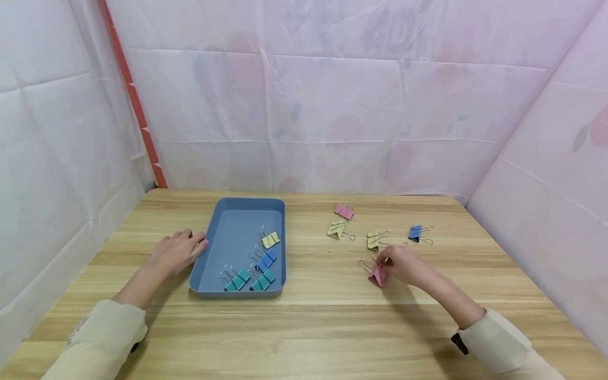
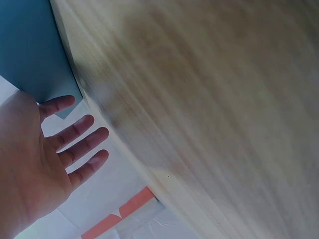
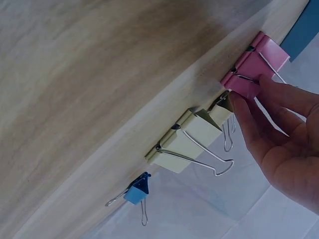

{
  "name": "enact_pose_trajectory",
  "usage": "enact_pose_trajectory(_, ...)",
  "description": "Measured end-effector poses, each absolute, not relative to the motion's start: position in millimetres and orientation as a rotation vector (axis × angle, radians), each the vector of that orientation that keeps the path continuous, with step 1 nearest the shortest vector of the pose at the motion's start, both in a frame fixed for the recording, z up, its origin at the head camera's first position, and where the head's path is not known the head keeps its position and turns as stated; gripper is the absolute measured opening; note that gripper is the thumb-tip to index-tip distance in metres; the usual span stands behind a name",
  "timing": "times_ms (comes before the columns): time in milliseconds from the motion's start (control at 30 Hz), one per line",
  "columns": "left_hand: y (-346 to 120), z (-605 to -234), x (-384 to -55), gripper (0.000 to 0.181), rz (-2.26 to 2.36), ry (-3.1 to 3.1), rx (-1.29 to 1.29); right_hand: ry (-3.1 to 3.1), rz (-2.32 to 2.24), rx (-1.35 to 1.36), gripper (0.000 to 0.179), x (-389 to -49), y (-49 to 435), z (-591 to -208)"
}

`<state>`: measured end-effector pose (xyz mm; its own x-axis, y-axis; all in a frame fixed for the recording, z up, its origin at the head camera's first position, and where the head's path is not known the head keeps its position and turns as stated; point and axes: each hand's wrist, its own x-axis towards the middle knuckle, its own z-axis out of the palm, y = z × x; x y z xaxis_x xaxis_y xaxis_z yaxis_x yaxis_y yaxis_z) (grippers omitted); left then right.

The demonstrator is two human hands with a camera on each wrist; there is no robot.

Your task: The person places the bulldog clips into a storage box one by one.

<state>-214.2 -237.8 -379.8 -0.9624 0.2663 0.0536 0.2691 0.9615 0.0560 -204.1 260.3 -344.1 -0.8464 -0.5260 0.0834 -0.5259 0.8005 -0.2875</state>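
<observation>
My right hand [image 1: 404, 264] pinches a pink binder clip [image 1: 378, 276] by one end, at the right of the table. In the right wrist view, thumb and fingertips meet on the end of this pink clip [image 3: 256, 67]. Beyond that hand lie two yellow binder clips [image 1: 338, 230], a blue one [image 1: 415, 233] and a second pink one [image 1: 344, 212]. My left hand [image 1: 178, 250] rests at the left side of a blue-grey tray [image 1: 223, 237], its fingers extended against the rim. In the left wrist view, the left hand [image 2: 40, 159] has its fingers spread and holds nothing.
Inside the tray, along its right and near sides, lie a yellow clip [image 1: 270, 240], a blue clip [image 1: 266, 260] and two teal clips [image 1: 237, 279]. The wooden table [image 1: 313, 327] is enclosed by pale fabric [image 1: 332, 105] at the back and sides.
</observation>
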Motion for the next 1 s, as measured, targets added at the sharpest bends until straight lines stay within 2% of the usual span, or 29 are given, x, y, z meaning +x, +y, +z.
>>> enact_pose_trajectory(267,-236.6,-379.0,-213.8,0.046,-0.105,-3.069,-0.419,2.912,-0.574,-0.817,0.010,-203.1,261.3,-348.7)
enact_pose_trajectory(1000,-237.1,-378.8,-212.7,0.044,-0.116,-3.056,-0.412,2.847,-0.750,-0.819,0.016,-200.8,265.0,-354.5)
